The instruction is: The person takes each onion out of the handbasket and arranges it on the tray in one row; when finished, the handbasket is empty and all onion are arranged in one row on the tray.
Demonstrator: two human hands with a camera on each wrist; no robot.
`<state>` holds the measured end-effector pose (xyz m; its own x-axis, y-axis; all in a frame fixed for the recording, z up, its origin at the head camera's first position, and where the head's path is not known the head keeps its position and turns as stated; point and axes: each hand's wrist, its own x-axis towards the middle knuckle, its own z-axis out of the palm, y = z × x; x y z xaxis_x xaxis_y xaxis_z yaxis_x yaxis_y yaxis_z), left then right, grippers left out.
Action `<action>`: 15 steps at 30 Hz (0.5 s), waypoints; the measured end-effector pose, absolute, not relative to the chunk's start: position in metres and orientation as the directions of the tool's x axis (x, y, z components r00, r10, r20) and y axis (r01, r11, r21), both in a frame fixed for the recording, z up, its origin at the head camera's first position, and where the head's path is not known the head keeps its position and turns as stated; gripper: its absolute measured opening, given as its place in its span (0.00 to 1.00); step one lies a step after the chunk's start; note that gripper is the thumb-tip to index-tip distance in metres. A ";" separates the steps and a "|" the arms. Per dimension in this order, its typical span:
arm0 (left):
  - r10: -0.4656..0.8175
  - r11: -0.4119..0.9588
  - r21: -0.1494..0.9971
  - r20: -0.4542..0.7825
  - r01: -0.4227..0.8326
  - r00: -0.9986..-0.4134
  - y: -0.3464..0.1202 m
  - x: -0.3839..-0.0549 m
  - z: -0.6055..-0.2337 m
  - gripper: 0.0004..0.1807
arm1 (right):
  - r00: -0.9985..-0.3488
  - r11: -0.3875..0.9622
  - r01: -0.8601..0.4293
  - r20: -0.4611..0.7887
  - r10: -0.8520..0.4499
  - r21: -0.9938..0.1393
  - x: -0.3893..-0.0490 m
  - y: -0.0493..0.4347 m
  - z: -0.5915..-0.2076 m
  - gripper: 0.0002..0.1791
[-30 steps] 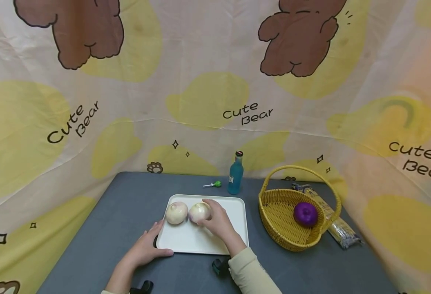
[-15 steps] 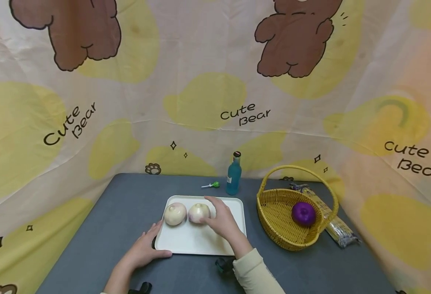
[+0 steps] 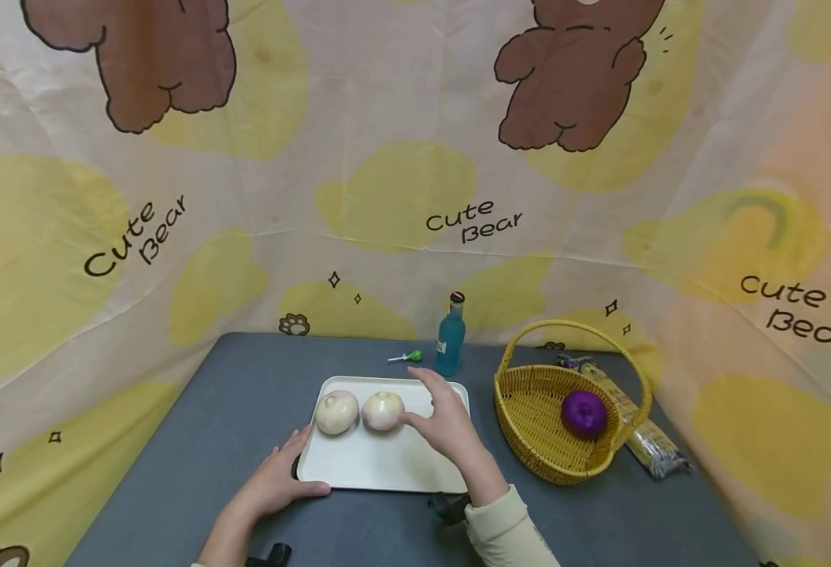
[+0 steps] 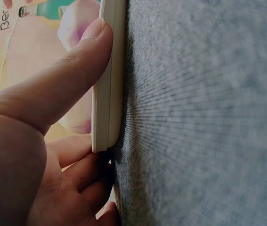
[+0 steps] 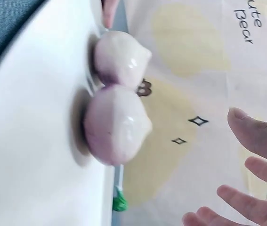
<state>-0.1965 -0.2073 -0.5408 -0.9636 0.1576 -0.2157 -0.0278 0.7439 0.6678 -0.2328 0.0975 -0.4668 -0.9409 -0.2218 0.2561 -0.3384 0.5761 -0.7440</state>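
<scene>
Two pale onions with purplish tints, the left onion [image 3: 337, 413] and the right onion [image 3: 383, 411], sit side by side on a white rectangular tray [image 3: 369, 466]. My left hand [image 3: 273, 479] grips the tray's near left corner; in the left wrist view its thumb [image 4: 84, 56] presses the rim while the other fingers lie round the side. Over the tray's right part, my right hand [image 3: 450, 421] is held with spread fingers and nothing in it. The right wrist view shows its fingers apart from the nearer onion [image 5: 117, 125].
A yellow wicker basket [image 3: 528, 433] with a purple onion [image 3: 584, 414] in it stands right of the tray. Behind the basket lies a long plastic-wrapped packet [image 3: 656, 450]. A blue bottle [image 3: 450, 339] and a green lollipop [image 3: 413, 357] are beyond the tray on the grey table [image 3: 174, 472].
My right hand has let go of the right onion and drawn back to the right, its fingers spreading. The left hand stays at the tray's corner.
</scene>
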 end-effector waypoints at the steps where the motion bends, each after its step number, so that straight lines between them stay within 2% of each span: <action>1: 0.160 0.744 0.668 -0.216 -0.026 -0.963 -0.207 -0.197 -0.540 0.66 | -0.941 0.574 -0.339 0.263 -0.215 -0.745 -0.232 0.100 -0.465 0.40; 10: 0.168 0.744 0.668 -0.213 -0.018 -0.962 -0.206 -0.198 -0.543 0.66 | -0.922 0.543 -0.381 0.355 -0.159 -0.748 -0.223 0.119 -0.449 0.39; 15: 0.177 0.748 0.664 -0.214 -0.010 -0.961 -0.208 -0.198 -0.543 0.66 | -0.924 0.530 -0.371 0.362 -0.125 -0.763 -0.220 0.128 -0.444 0.40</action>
